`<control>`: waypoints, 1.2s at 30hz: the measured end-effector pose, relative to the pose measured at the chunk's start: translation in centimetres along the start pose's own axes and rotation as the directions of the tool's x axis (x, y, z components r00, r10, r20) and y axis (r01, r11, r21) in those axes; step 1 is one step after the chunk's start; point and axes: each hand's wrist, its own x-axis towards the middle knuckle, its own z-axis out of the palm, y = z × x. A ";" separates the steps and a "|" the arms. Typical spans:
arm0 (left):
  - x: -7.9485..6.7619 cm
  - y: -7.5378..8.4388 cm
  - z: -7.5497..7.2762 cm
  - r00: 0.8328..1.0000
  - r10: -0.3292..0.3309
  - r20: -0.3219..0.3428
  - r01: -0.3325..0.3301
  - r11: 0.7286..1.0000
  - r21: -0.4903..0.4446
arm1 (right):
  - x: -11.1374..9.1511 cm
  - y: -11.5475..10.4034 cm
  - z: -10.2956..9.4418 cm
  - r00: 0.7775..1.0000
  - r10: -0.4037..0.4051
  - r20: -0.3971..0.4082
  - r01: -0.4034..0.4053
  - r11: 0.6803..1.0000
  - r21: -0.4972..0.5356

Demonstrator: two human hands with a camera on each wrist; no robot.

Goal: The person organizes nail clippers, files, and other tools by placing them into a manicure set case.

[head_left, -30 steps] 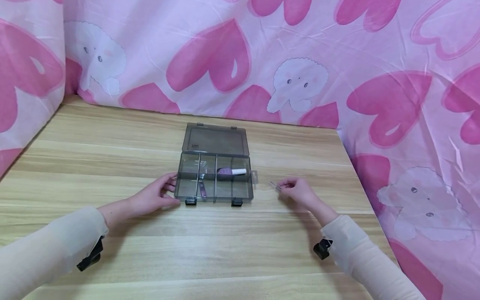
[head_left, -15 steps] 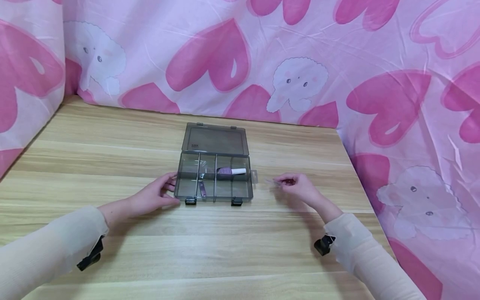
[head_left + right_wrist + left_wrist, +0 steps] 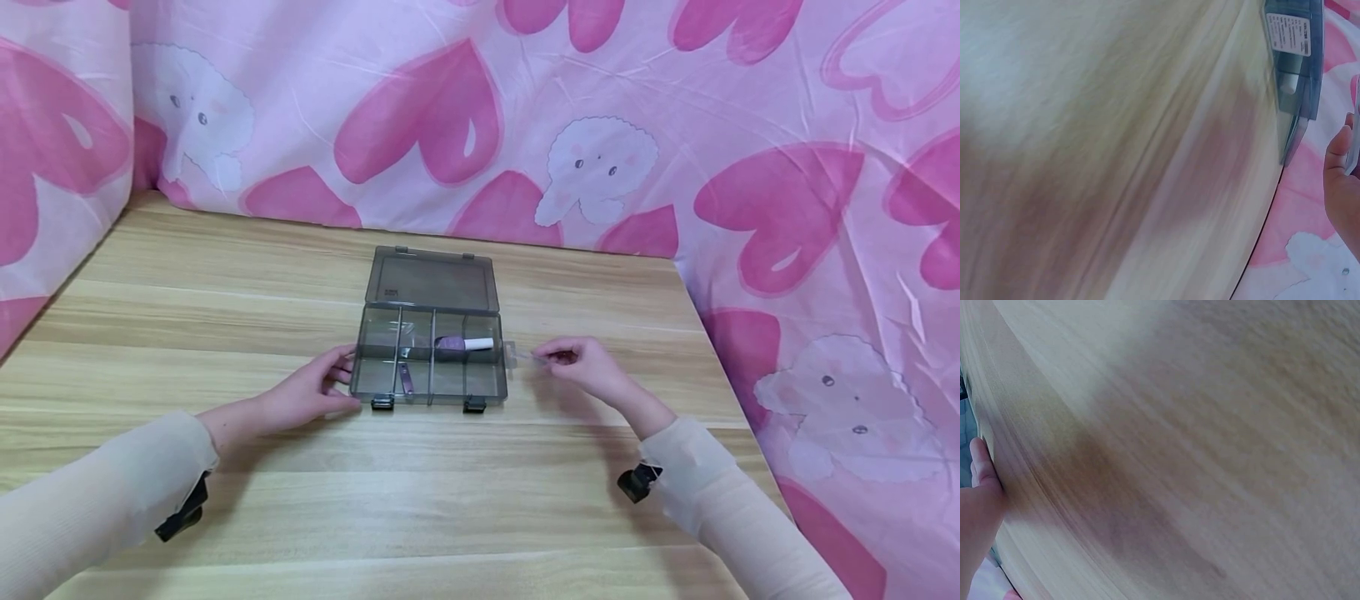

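A smoky-grey see-through compartment box (image 3: 468, 381) lies on the table, its lid (image 3: 435, 282) folded back flat. Inside are a purple nail polish bottle (image 3: 451, 343) with a white cap and a small purple nail clipper (image 3: 406, 378). My left hand (image 3: 303, 392) rests against the box's left side, the thumb at the front corner. To the right of the box, my right hand (image 3: 592, 369) pinches a thin clear plastic piece (image 3: 537, 358) between thumb and fingers; its exact kind I cannot tell. That piece (image 3: 1354, 150) is cut off by the edge of the right wrist view.
A clear tab (image 3: 511, 355) sticks out of the box's right side. Two dark latches (image 3: 382, 403) sit at its front. A printed label (image 3: 1289, 34) shows on the box in the right wrist view. Pink heart-patterned cloth (image 3: 600, 83) stands behind and beside the wooden table (image 3: 420, 500).
My right hand has moved a little left and away from me with the clear piece, bringing it close to the box's right side. The left hand and the box stay in place.
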 end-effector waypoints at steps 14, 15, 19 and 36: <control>-0.1 0.1 0.0 1.000 0.001 0.001 -0.001 1.000 -0.018 | 1.4 -2.5 2.5 0.995 -0.081 0.063 0.079 0.996 0.031; -0.1 0.1 0.0 1.000 0.000 0.000 0.000 1.000 -0.017 | 1.5 -2.6 2.6 0.994 -0.087 0.067 0.085 0.996 0.030; -0.1 0.1 0.0 1.000 0.001 0.001 -0.001 1.000 -0.013 | 1.8 -3.0 3.3 0.992 -0.099 0.081 0.097 0.995 0.025; -0.2 0.0 -0.1 1.000 0.003 -0.001 -0.003 1.000 -0.007 | 2.9 -3.6 5.3 0.979 -0.164 0.118 0.166 0.986 -0.005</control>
